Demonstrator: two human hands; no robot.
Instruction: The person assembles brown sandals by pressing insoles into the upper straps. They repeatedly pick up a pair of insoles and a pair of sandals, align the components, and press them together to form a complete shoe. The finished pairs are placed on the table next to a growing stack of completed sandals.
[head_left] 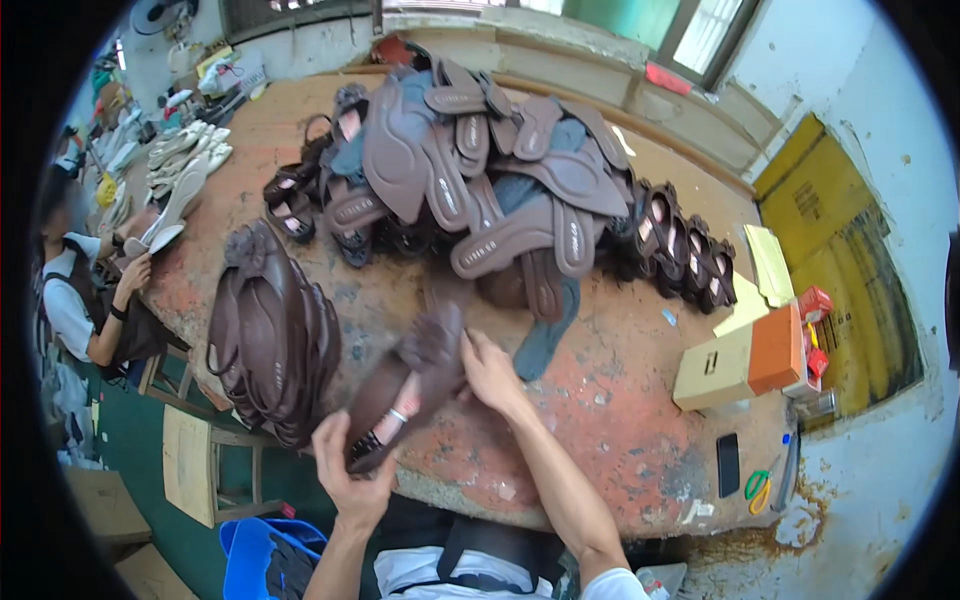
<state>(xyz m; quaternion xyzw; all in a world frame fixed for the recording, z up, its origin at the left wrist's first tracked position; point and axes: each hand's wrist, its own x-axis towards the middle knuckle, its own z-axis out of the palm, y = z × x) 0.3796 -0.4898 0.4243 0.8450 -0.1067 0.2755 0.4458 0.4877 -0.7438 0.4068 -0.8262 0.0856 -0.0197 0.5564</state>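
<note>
Gripped at seven o'clock, by left hand (355,485) at heel and right hand (492,375) near toe: dark-brown flower-trimmed pink-lined shoe (375,397). Heaped at twelve o'clock: brown foot-shaped insoles (395,150).

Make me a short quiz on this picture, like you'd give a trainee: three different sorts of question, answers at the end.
1. True or false: the left hand and the right hand are both on the same shoe.

2. Which lies beside the scissors?
A) a fan
B) a phone
C) a stool

3. Fill in the colour: the bin at the lower left of the picture is ____.

Key: 1. True. 2. B. 3. Blue.
</note>
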